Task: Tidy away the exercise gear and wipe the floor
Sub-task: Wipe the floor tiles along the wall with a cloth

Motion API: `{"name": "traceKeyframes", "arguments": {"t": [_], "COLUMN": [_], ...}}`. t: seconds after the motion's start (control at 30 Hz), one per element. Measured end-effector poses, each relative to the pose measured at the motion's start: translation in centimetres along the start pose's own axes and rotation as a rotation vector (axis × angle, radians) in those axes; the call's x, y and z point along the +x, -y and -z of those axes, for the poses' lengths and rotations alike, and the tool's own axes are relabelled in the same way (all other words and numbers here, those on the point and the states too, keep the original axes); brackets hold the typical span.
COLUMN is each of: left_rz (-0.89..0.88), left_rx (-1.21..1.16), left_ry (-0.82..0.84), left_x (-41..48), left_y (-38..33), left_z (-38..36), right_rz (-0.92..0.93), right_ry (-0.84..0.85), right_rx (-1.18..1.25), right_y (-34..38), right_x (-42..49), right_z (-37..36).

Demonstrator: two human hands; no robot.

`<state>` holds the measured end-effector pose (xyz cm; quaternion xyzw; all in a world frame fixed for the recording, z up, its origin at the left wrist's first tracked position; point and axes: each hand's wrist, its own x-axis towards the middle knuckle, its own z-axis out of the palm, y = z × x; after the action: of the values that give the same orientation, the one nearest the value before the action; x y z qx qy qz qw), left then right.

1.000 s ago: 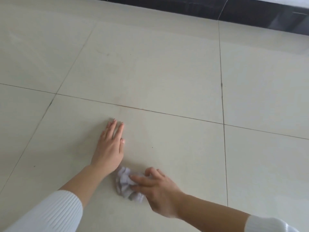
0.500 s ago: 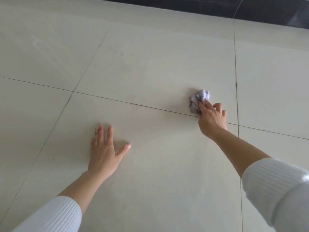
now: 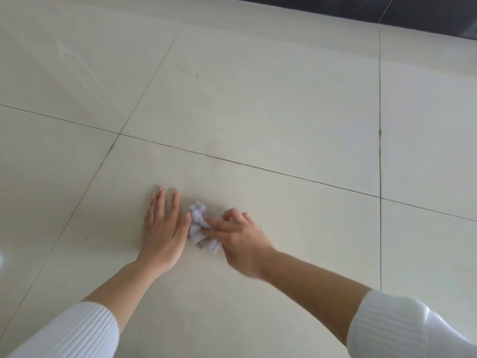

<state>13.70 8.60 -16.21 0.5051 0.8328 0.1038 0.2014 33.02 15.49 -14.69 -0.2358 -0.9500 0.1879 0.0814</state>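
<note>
A dark band (image 3: 361, 9) runs along the top edge of the view, from the middle to the right corner. It looks black and glossy, and it gets wider toward the right. A thin pale seam (image 3: 386, 10) crosses it at a slant and divides it into two panels. The right panel has a faint grey shine near the corner.

At the bottom there are two white ribbed sleeves, both pushed up the forearm: the left sleeve (image 3: 77, 332) in the left corner and the right sleeve (image 3: 400, 326) in the right corner. The right one has a smooth bright patch on its outer side.

At the left edge there is a small pale blur (image 3: 0, 260); what it is cannot be told.
</note>
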Motion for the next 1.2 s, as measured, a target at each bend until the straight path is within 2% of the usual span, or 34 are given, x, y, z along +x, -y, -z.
{"name": "traceKeyframes", "arguments": {"t": [0.17, 0.23, 0.3, 0.37, 0.43, 0.47, 0.53, 0.6, 0.67, 0.87, 0.93, 1.0, 1.07, 1.1, 1.2], "left_rz": [-0.019, -0.013, -0.003, 0.002, 0.0, -0.002, 0.003, 0.016, 0.024, 0.001, 0.016, 0.03, 0.012, -0.018, -0.104], "left_rx": [0.078, 0.119, 0.14, 0.144, 0.152, 0.157, 0.163, 0.166, 0.176, 0.219, 0.221, 0.23, 0.297, 0.364, 0.576], "left_ry": [0.033, 0.034, 0.054, 0.071, 0.076, 0.078, 0.084, 0.084, 0.085, 0.074, 0.089, 0.142, 0.242, 0.284, 0.435], "left_x": [-0.3, -0.3, -0.4, -0.5, -0.7, -0.8, -0.9, -0.9, -0.9, -1.1, -1.4, -1.7, -2.0, -2.1, -1.7], "left_y": [-0.1, -0.3, -0.5, -0.7, -0.8, -0.9, -1.1, -1.2, -1.3, -1.7, -2.1, -2.5, -2.5, -2.2, -1.1], "left_z": [0.2, 0.3, 0.4, 0.7, 0.9, 0.9, 0.8, 0.7, 0.7, 1.0, 1.1, 1.4, 2.5, 3.1, 6.0], "right_rz": [0.335, 0.335, 0.086, -0.365, -0.729, -0.844, -0.939, -0.896, -0.743, 0.026, 0.196, 0.319, 0.356, 0.316, 0.067], "right_ry": [0.178, 0.178, 0.03, -0.172, -0.279, -0.292, -0.293, -0.337, -0.299, 0.098, 0.238, 0.31, 0.288, 0.244, 0.071], "right_rx": [0.01, -0.03, -0.035, 0.049, 0.071, 0.061, 0.002, -0.024, -0.016, 0.135, 0.193, 0.215, 0.208, 0.184, 0.079], "right_y": [0.2, -1.6, -4.9, -8.2, -11.2, -12.3, -12.8, -11.5, -8.2, 6.1, 7.4, 6.3, 4.1, 2.7, -1.9], "right_x": [-3.5, -3.3, -2.8, -2.9, -4.1, -4.9, -6.0, -5.8, -5.2, -8.1, -9.0, -8.9, -8.4, -8.2, -7.5], "right_z": [0.8, 2.0, 3.0, 4.9, 6.8, 7.4, 7.8, 6.3, 3.8, -2.0, -1.7, -1.3, -0.5, 0.1, 2.2]}}
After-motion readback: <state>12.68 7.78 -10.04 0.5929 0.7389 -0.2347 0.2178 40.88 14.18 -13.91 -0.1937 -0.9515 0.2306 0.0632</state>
